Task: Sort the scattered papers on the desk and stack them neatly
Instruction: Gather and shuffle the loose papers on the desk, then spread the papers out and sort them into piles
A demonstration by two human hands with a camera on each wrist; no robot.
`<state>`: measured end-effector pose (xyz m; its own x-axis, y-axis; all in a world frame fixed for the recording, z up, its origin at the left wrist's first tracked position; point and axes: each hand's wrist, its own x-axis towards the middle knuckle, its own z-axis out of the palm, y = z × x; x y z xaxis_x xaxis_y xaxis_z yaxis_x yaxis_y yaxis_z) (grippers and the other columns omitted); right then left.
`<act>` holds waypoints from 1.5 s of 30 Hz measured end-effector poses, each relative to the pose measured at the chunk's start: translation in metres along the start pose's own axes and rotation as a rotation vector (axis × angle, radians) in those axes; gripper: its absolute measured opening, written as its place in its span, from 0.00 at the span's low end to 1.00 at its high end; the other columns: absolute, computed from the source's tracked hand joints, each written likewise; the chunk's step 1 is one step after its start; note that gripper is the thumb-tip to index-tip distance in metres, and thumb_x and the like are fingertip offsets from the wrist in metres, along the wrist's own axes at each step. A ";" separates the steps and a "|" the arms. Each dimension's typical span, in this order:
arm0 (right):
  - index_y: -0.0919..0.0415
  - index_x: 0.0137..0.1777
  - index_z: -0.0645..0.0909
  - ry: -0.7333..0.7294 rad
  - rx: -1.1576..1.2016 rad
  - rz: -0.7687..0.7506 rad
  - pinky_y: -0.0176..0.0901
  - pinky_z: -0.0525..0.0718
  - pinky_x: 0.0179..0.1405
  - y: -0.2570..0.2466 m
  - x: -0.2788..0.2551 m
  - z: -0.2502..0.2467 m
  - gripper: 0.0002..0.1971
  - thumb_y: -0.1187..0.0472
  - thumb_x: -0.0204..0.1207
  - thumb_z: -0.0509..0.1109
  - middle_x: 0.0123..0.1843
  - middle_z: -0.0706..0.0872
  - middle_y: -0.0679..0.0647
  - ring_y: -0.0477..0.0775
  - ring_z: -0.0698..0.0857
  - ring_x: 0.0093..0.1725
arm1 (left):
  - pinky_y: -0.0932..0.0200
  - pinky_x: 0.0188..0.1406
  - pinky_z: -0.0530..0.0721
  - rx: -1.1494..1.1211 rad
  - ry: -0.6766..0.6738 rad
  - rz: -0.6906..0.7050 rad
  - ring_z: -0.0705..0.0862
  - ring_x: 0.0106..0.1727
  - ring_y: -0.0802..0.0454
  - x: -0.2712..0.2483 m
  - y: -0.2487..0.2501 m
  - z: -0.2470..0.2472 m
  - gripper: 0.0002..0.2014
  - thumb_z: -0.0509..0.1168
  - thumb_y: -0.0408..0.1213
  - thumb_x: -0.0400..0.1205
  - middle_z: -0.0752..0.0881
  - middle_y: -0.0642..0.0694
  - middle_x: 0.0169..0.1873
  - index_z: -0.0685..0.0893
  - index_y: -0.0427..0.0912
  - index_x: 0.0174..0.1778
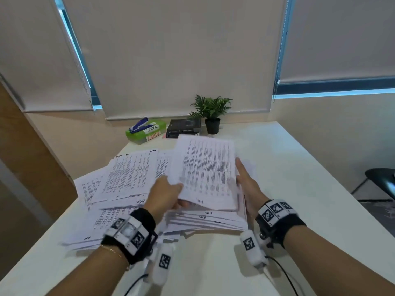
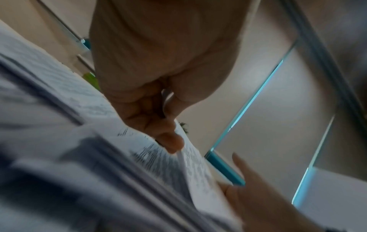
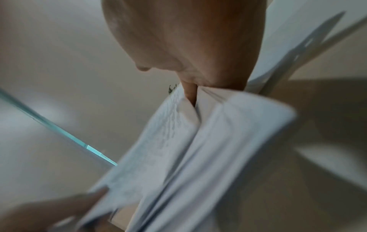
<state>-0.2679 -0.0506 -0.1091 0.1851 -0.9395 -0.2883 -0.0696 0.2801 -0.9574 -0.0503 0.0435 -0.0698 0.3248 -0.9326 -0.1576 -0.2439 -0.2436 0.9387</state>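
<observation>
My left hand (image 1: 179, 195) grips the near-left corner of a bundle of printed sheets (image 1: 207, 174), thumb on top, and holds it tilted up over a rough stack of papers (image 1: 213, 221) on the white desk (image 1: 299, 167). My right hand (image 1: 241, 169) lies with straight fingers along the right edge of the bundle and stack. In the right wrist view a finger (image 3: 189, 92) sits between the sheets (image 3: 178, 149). The left wrist view shows the fingers of my left hand (image 2: 170, 141) curled on the paper edge (image 2: 190, 169). More printed sheets (image 1: 126, 178) lie fanned out to the left.
At the desk's far edge stand a green box (image 1: 149, 133) with a blue stapler (image 1: 139, 124) on it, a pile of black books (image 1: 183, 127) and a small potted plant (image 1: 211, 116). A black chair (image 1: 380, 180) is to the right and a wooden panel (image 1: 32, 157) to the left.
</observation>
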 end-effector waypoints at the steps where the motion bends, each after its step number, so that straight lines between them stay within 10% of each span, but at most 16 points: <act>1: 0.59 0.80 0.78 0.005 -0.039 -0.041 0.58 0.71 0.81 0.000 -0.002 -0.003 0.39 0.30 0.79 0.69 0.79 0.79 0.51 0.60 0.77 0.78 | 0.56 0.27 0.85 0.051 -0.069 -0.030 0.88 0.30 0.44 -0.003 -0.006 0.006 0.12 0.66 0.32 0.91 0.94 0.32 0.44 0.73 0.50 0.46; 4: 0.62 0.69 0.81 0.060 -0.130 -0.169 0.57 0.86 0.66 0.003 0.001 -0.014 0.19 0.68 0.80 0.76 0.69 0.88 0.58 0.59 0.89 0.59 | 0.60 0.24 0.78 0.191 -0.126 -0.032 0.85 0.29 0.45 0.002 -0.013 0.010 0.14 0.73 0.43 0.88 0.94 0.33 0.37 0.78 0.40 0.44; 8: 0.53 0.80 0.68 0.109 -0.051 -0.237 0.61 0.88 0.64 -0.009 0.005 -0.047 0.35 0.77 0.78 0.72 0.74 0.80 0.56 0.65 0.86 0.65 | 0.56 0.40 0.79 0.392 0.071 0.048 0.80 0.34 0.48 0.024 -0.013 -0.006 0.20 0.73 0.56 0.84 0.83 0.41 0.34 0.80 0.42 0.42; 12: 0.40 0.86 0.64 0.036 -0.046 -0.225 0.53 0.87 0.52 -0.025 0.000 -0.097 0.45 0.83 0.78 0.67 0.76 0.71 0.55 0.66 0.86 0.58 | 0.58 0.35 0.74 0.708 0.095 -0.053 0.78 0.32 0.51 0.045 -0.016 -0.021 0.28 0.70 0.66 0.82 0.81 0.48 0.33 0.75 0.41 0.41; 16: 0.53 0.82 0.75 0.068 -0.323 -0.122 0.44 0.83 0.43 -0.025 -0.007 -0.140 0.37 0.81 0.76 0.67 0.76 0.78 0.63 0.61 0.85 0.53 | 0.60 0.29 0.74 0.775 0.080 -0.117 0.81 0.34 0.51 0.053 -0.022 -0.013 0.32 0.80 0.63 0.74 0.83 0.46 0.36 0.79 0.36 0.49; 21: 0.62 0.71 0.84 0.300 -0.511 -0.099 0.54 0.79 0.75 -0.007 -0.003 -0.171 0.25 0.64 0.75 0.83 0.77 0.82 0.62 0.63 0.82 0.73 | 0.55 0.42 0.81 0.707 0.130 -0.108 0.81 0.41 0.48 0.056 -0.020 0.002 0.30 0.86 0.49 0.73 0.81 0.45 0.40 0.76 0.36 0.54; 26: 0.67 0.89 0.50 0.284 -0.665 0.051 0.47 0.80 0.41 -0.017 0.004 -0.188 0.43 0.68 0.82 0.74 0.60 0.82 0.67 0.61 0.84 0.48 | 0.41 0.55 0.90 0.528 0.241 -0.028 0.91 0.54 0.31 0.060 -0.023 -0.003 0.20 0.83 0.41 0.77 0.91 0.29 0.49 0.89 0.28 0.55; 31: 0.70 0.83 0.63 0.323 -0.872 0.109 0.47 0.77 0.47 -0.028 0.013 -0.216 0.31 0.72 0.81 0.66 0.71 0.77 0.64 0.59 0.77 0.56 | 0.41 0.50 0.91 0.233 0.337 0.058 0.92 0.46 0.34 0.074 -0.023 -0.017 0.12 0.78 0.40 0.82 0.92 0.33 0.43 0.90 0.33 0.44; 34: 0.70 0.69 0.70 0.322 -0.967 0.136 0.42 0.74 0.34 -0.021 0.018 -0.225 0.20 0.74 0.78 0.64 0.56 0.80 0.62 0.59 0.79 0.46 | 0.48 0.51 0.83 -0.026 0.299 0.075 0.87 0.47 0.39 0.079 -0.020 -0.015 0.12 0.76 0.35 0.83 0.87 0.36 0.42 0.83 0.31 0.42; 36: 0.69 0.60 0.70 0.321 -1.028 0.183 0.42 0.70 0.29 -0.019 0.018 -0.224 0.12 0.75 0.79 0.63 0.47 0.78 0.61 0.58 0.78 0.42 | 0.51 0.59 0.80 -0.136 0.246 0.072 0.84 0.52 0.44 0.073 -0.012 -0.007 0.03 0.71 0.27 0.87 0.84 0.40 0.48 0.84 0.33 0.53; 38: 0.69 0.48 0.72 0.322 -1.085 0.208 0.42 0.70 0.29 -0.021 0.014 -0.220 0.03 0.75 0.82 0.62 0.42 0.74 0.59 0.60 0.79 0.45 | 0.49 0.75 0.78 -0.211 0.207 0.076 0.85 0.66 0.41 0.070 -0.008 0.001 0.17 0.70 0.25 0.88 0.85 0.35 0.66 0.79 0.18 0.68; 41: 0.64 0.34 0.68 0.318 -1.132 0.234 0.43 0.75 0.38 -0.023 0.014 -0.222 0.16 0.73 0.85 0.61 0.42 0.75 0.60 0.66 0.81 0.54 | 0.53 0.71 0.82 -0.251 0.191 0.114 0.87 0.67 0.42 0.070 -0.004 0.008 0.13 0.68 0.24 0.88 0.88 0.36 0.65 0.82 0.21 0.67; 45: 0.70 0.63 0.74 0.444 -1.178 0.236 0.51 0.82 0.54 -0.023 0.010 -0.227 0.16 0.59 0.82 0.67 0.57 0.80 0.65 0.68 0.81 0.61 | 0.53 0.63 0.88 -0.305 0.164 0.131 0.91 0.61 0.42 0.066 0.002 0.012 0.06 0.68 0.25 0.88 0.92 0.36 0.59 0.87 0.27 0.59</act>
<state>-0.4866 -0.1109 -0.0864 -0.2754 -0.9400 -0.2015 -0.9201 0.3185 -0.2282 -0.0407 -0.0222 -0.0819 0.4570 -0.8894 -0.0017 -0.0173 -0.0108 0.9998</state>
